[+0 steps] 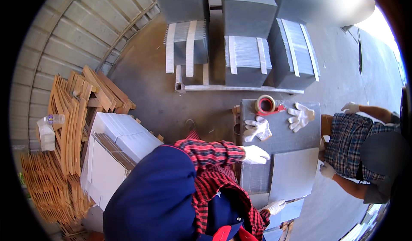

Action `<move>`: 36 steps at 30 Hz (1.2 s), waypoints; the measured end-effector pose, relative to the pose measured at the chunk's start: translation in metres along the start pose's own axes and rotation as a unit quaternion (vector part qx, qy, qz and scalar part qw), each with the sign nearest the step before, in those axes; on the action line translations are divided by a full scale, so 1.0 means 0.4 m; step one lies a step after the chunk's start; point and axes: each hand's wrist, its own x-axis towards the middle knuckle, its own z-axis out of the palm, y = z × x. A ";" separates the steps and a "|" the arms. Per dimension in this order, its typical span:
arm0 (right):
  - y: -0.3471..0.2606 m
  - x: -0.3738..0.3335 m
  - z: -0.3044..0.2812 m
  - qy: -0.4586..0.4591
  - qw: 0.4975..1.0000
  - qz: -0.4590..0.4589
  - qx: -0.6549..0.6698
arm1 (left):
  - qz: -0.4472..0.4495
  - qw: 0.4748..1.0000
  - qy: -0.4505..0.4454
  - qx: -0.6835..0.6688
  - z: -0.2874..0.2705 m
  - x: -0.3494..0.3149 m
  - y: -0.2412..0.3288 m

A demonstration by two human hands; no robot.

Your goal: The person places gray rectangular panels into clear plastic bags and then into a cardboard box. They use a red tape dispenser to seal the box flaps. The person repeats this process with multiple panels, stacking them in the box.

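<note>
My left hand [256,154], in a white knitted glove, stretches over the near edge of a dark grey work surface [257,176] with its fingers out and nothing in it. A flat light-grey board [295,172] lies on that surface. My right hand [274,207], gloved too, is at the board's lower edge, fingers extended; whether it touches the board is unclear. Two loose white gloves, one [257,128] beside my left hand and one [301,116] farther along, lie near a roll of tape [265,105] and a red tool [277,109], perhaps a tape dispenser.
Opposite me stands a co-worker in a checked garment [349,140], with gloved hands. Strapped stacks of grey sheets [248,56] stand on a pallet frame [244,88]. Wooden pieces [68,125] and a pile of white boards [116,142] are behind me, by a corrugated wall [64,39].
</note>
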 end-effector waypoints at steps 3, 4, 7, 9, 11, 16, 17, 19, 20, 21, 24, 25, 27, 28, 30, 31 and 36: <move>-0.106 -0.109 0.057 0.068 0.973 -0.214 -0.048 | -0.021 0.997 0.057 0.041 -0.103 -0.217 -0.098; -0.162 -0.147 0.096 0.047 0.956 -0.286 -0.045 | -0.029 0.994 0.097 0.048 -0.136 -0.290 -0.148; -0.375 -0.376 0.214 -0.073 0.911 -0.404 0.041 | -0.148 0.971 0.180 0.059 -0.226 -0.471 -0.329; -0.511 -0.568 0.278 -0.192 0.854 -0.478 0.070 | -0.216 0.948 0.226 0.065 -0.267 -0.574 -0.473; -0.589 -0.725 0.354 -0.314 0.806 -0.492 0.096 | -0.247 0.930 0.267 0.057 -0.305 -0.665 -0.562; -0.632 -0.881 0.563 -0.402 0.689 -0.603 -0.017 | -0.226 0.897 0.381 -0.001 -0.449 -0.783 -0.608; -0.648 -0.903 0.587 -0.413 0.680 -0.606 -0.023 | -0.224 0.896 0.384 -0.009 -0.477 -0.791 -0.629; -0.700 -0.937 0.617 -0.432 0.672 -0.600 -0.036 | -0.213 0.891 0.400 -0.023 -0.542 -0.789 -0.673; -0.726 -0.946 0.630 -0.444 0.668 -0.596 -0.045 | -0.216 0.877 0.423 -0.075 -0.566 -0.783 -0.693; -0.750 -0.951 0.645 -0.443 0.669 -0.595 -0.058 | -0.196 0.856 0.462 -0.122 -0.580 -0.766 -0.752; -0.805 -0.950 0.719 -0.477 0.687 -0.538 -0.107 | -0.156 0.740 0.560 -0.338 -0.649 -0.744 -0.897; -0.808 -0.937 0.761 -0.481 0.691 -0.528 -0.109 | -0.167 0.718 0.572 -0.359 -0.695 -0.760 -0.882; -0.820 -0.919 0.858 -0.506 0.677 -0.525 -0.100 | -0.194 0.701 0.606 -0.323 -0.780 -0.801 -0.897; -0.827 -0.911 0.908 -0.521 0.666 -0.525 -0.096 | -0.187 0.702 0.620 -0.296 -0.809 -0.821 -0.942; -0.839 -0.907 1.017 -0.540 0.677 -0.487 -0.113 | -0.228 0.699 0.618 -0.279 -0.913 -0.860 -0.962; -0.858 -0.918 1.070 -0.557 0.667 -0.476 -0.134 | -0.239 0.692 0.626 -0.266 -0.940 -0.886 -1.010; -0.899 -0.900 1.338 -0.551 0.677 -0.458 -0.170 | -0.357 0.702 0.585 -0.196 -1.200 -0.866 -1.005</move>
